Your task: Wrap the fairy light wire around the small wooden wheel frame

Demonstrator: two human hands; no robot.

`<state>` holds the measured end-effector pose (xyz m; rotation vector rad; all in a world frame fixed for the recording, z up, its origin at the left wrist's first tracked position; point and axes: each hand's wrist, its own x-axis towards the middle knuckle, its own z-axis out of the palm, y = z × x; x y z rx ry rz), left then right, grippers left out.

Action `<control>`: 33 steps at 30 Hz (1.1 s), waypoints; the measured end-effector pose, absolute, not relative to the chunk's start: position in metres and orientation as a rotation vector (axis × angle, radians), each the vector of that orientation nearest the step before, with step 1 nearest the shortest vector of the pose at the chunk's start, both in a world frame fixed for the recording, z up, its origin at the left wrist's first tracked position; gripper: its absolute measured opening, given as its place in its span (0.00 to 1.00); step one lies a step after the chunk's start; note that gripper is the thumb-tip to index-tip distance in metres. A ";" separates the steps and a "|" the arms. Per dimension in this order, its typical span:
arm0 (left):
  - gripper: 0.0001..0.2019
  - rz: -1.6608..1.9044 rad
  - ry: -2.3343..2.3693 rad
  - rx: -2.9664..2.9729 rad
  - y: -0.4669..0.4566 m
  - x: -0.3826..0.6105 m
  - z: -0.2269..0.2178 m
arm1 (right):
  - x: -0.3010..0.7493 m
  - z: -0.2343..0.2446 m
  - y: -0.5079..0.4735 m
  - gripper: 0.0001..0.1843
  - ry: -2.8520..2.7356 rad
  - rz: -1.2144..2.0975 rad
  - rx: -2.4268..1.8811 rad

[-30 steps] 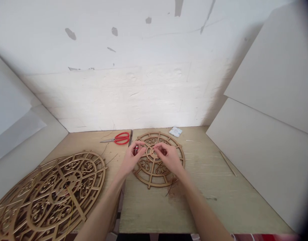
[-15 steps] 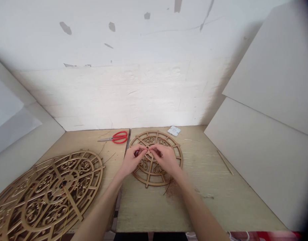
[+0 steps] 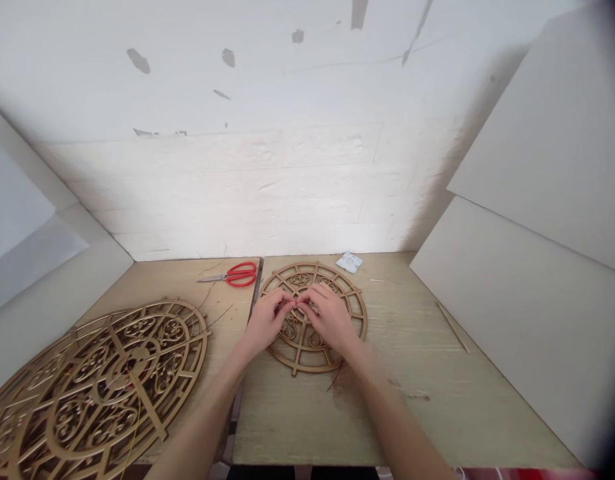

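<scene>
Close work over the wheel [image 3: 299, 345]

The wheel lies flat on the tabletop [image 3: 412, 420], partly covered by the left hand [image 3: 266, 319] and right hand [image 3: 329, 317]. Each grip is narrow, thumb to finger, the two pinches meeting near its middle; what they hold, if anything, is too small to tell. The step looks like fine fingertip work; the next move seems to call for steady, light control

Bare forearms [image 3: 395, 417] angled inward, left hand [image 3: 267, 320] and right hand [image 3: 331, 318] in pinching poses, fingertips [image 3: 290, 304] close together
</scene>
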<state>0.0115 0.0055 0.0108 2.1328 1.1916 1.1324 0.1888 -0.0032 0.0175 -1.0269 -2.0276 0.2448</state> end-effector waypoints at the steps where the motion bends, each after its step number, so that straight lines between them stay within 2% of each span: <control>1: 0.08 1.123 1.169 2.105 0.006 0.011 0.012 | 0.189 0.018 -0.002 0.06 -2.030 0.276 -1.004; 7: 0.10 1.102 1.095 1.989 0.006 0.009 0.018 | 0.189 0.020 -0.001 0.08 -1.986 0.418 -0.981; 13: 0.07 1.310 1.118 2.067 0.003 0.012 0.016 | 0.190 0.020 -0.001 0.08 -1.886 0.518 -0.989; 22: 0.09 1.327 1.107 2.159 0.001 0.010 0.016 | 0.188 0.018 -0.001 0.07 -1.886 0.542 -0.969; 33: 0.07 1.228 1.088 2.103 0.002 0.013 0.020 | 0.190 0.016 0.000 0.05 -1.935 0.478 -0.968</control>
